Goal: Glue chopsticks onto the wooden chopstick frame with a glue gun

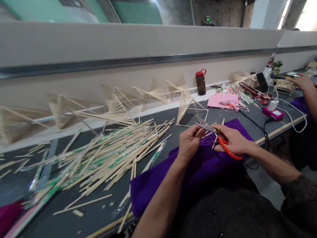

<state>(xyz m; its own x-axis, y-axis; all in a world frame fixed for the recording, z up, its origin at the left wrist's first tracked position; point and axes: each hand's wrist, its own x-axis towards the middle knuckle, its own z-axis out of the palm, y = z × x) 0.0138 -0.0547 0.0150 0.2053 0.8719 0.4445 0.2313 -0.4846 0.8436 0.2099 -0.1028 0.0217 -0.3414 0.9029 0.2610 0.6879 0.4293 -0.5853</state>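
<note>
My right hand [234,138] is closed around the red-handled scissors [234,154]. Their blades point left and stand slightly apart, close to the fingertips of my left hand [189,140]. That left hand is closed in a pinch; what lies between its fingers is hidden. Thin wooden sticks [215,142] show below the blades, over a purple cloth [153,180] spread at the table edge and under my hands. Just beyond, a twisted frame of sticks [185,104] stands on the dark table.
Left of my hands lies a large pile of sticks [119,155] with plastic wrappers. Several stick frames [151,94] line the wall. A brown bottle [200,84], a pink glue gun [231,104] and a magenta power strip [272,113] with cables sit rightward. Another person's hand [303,81] is at far right.
</note>
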